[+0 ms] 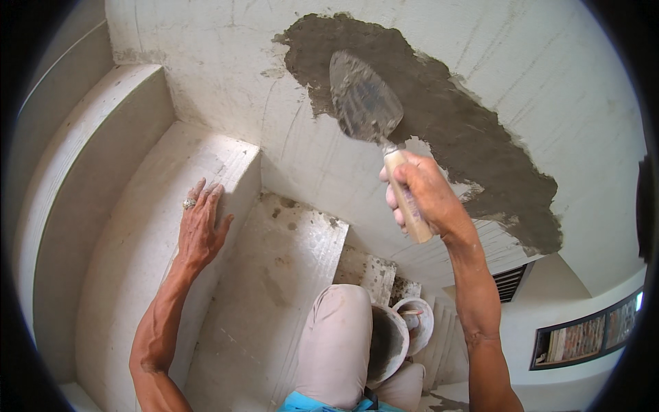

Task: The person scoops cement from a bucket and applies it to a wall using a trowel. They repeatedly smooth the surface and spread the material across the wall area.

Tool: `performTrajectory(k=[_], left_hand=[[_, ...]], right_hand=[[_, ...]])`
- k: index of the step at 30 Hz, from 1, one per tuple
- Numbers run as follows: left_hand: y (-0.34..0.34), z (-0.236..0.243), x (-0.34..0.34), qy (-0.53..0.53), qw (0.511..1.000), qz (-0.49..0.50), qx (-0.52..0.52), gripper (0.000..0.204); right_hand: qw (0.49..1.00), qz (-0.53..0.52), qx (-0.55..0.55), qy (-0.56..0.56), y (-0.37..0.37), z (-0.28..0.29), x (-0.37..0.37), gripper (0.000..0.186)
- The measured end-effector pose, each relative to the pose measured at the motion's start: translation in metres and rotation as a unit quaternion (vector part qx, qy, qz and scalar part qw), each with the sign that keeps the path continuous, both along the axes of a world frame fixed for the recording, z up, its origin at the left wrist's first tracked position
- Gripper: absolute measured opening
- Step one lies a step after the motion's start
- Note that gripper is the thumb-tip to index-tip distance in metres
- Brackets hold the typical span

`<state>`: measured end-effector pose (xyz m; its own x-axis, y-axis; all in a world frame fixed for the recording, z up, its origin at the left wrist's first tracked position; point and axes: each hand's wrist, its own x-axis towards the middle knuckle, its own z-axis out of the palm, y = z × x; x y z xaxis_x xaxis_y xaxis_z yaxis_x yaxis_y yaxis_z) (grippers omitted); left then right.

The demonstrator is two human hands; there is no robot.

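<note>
Wooden-handled trowel (367, 103) gripped, right hand (422, 196) raised | left hand (200, 223) flat on step (137, 226)

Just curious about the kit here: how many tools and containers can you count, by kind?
Trowel, held in the right hand: 1
Buckets: 2, a dark-lined bucket and a white bucket
Total: 3
The left hand rests flat on a step.

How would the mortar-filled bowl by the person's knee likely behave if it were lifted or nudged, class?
The bowl looks coated inside with grey mortar, so it is probably heavy for its size. It sits tilted on the steps beside the knee, so a nudge might tip it. Its smeared rim may feel gritty rather than slippery.
</note>
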<state>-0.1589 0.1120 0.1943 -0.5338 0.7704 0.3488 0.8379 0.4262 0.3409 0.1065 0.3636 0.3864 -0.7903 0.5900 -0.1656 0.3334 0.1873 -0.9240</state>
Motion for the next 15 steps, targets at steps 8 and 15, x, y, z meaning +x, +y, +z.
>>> performTrajectory(k=[8, 15], left_hand=[[-0.001, 0.002, 0.002, -0.006, 1.000, -0.001, -0.002, 0.061], [0.000, 0.002, 0.000, -0.002, 1.000, -0.002, 0.000, 0.061]], right_hand=[[0.997, -0.017, 0.044, 0.058, -0.006, 0.016, 0.000, 0.031], [1.000, -0.005, -0.002, -0.011, -0.004, -0.002, -0.002, 0.031]])
